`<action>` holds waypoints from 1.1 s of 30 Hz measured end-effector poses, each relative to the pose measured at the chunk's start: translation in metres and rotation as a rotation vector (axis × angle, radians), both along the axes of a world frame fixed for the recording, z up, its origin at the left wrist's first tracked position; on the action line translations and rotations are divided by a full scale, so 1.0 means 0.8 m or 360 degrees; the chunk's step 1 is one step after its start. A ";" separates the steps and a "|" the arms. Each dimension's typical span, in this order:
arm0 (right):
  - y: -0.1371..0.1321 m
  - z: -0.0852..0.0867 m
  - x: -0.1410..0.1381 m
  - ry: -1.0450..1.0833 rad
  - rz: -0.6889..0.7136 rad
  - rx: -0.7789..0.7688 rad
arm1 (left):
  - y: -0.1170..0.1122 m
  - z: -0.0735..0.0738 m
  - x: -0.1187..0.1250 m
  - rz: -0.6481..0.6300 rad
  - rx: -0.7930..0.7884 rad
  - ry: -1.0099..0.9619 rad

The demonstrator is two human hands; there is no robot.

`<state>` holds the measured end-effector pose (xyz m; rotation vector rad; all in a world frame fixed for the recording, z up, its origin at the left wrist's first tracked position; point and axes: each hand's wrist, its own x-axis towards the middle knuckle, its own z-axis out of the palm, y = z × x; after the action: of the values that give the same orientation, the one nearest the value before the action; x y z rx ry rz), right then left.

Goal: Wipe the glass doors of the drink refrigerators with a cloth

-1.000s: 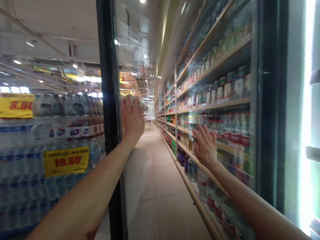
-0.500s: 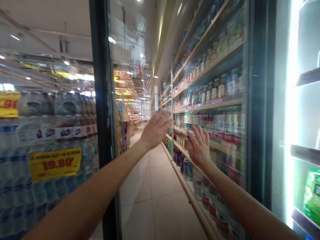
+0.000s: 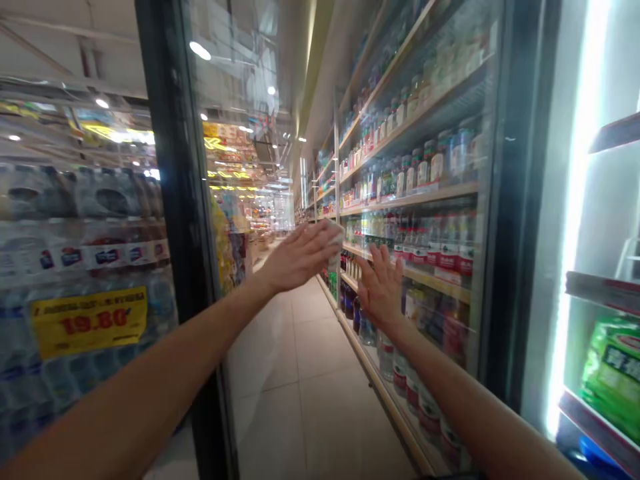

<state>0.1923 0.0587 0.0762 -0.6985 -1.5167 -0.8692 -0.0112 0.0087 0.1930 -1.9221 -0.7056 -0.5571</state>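
Observation:
In the head view a glass door (image 3: 270, 373) with a dark frame stands swung open in front of me. My left hand (image 3: 303, 257) lies almost flat against its pane, fingers stretched and close together. Beneath those fingers is a white cloth or tissue (image 3: 338, 235), only its edge showing. Just to the right, my right hand (image 3: 381, 287) is open, its spread fingers up at the glass and nothing visible in them. Whether its palm touches the pane I cannot tell. Bottles on shelves show through or in the glass behind both hands.
Packs of bottled drinks (image 3: 107, 193) are stacked at the left, with a yellow price sign (image 3: 90, 321). On the right a lit cooler holds a green package (image 3: 617, 373) on a shelf. Tiled floor (image 3: 320, 400) appears through the pane.
The left door edge and stacked drinks have shifted left in view. My left hand has slid slightly right across the glass relative to that edge. My right hand stays open, a little further left in view.

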 end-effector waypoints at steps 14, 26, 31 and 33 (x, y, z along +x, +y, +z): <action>-0.049 0.122 -0.123 -0.0374 0.0125 0.0005 | -0.017 0.010 -0.050 0.0187 0.0120 -0.0566; -0.047 0.216 -0.071 -0.0537 0.0135 0.0243 | -0.032 -0.012 -0.100 0.0251 0.0061 -0.1068; -0.062 0.202 -0.101 -0.0577 0.0040 0.0080 | -0.030 -0.013 -0.093 0.0104 -0.0014 -0.1148; -0.066 0.190 -0.133 -0.0579 0.0064 0.0032 | -0.030 -0.014 -0.093 0.0139 -0.0029 -0.1176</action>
<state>0.0861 0.0061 0.2284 -0.5109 -1.8342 -1.0186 -0.0854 -0.0157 0.1817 -1.6707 -1.2477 -1.2300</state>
